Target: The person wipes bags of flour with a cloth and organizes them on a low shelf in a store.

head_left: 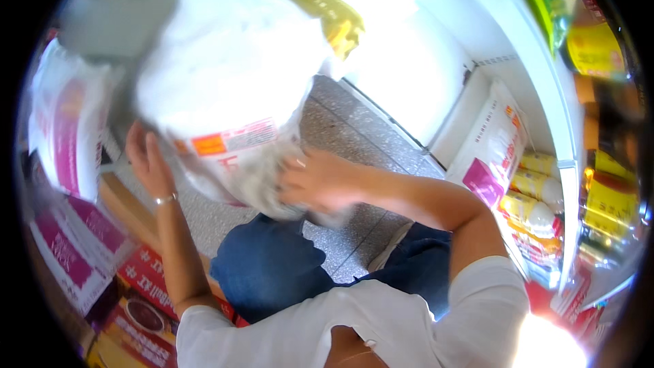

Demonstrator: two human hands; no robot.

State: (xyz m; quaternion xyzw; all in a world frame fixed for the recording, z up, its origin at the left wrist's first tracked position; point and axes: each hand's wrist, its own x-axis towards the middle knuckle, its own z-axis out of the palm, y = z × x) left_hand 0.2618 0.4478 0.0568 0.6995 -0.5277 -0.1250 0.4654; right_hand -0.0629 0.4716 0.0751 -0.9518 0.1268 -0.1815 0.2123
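A large white plastic sack [230, 71] fills the upper middle, tilted and partly washed out by glare. It bears printing and an orange patch near its lower end. My right hand [319, 179], a ring on one finger, has its fingers curled at the sack's crumpled lower right corner and is blurred by motion. At the sack's lower left edge is my left hand [148, 161], with a bracelet at the wrist. Its fingers point up along the side; whether they grip the sack cannot be made out. My knees in blue jeans [271, 266] lie just below.
White shelving [562, 163] curves along the right, holding another printed bag [493, 148], yellow-labelled packs [531, 189] and bottles [613, 194]. On the left are a white-and-purple bag [69, 122] and red drink cartons [148, 278]. Speckled floor tiles [352, 133] show between.
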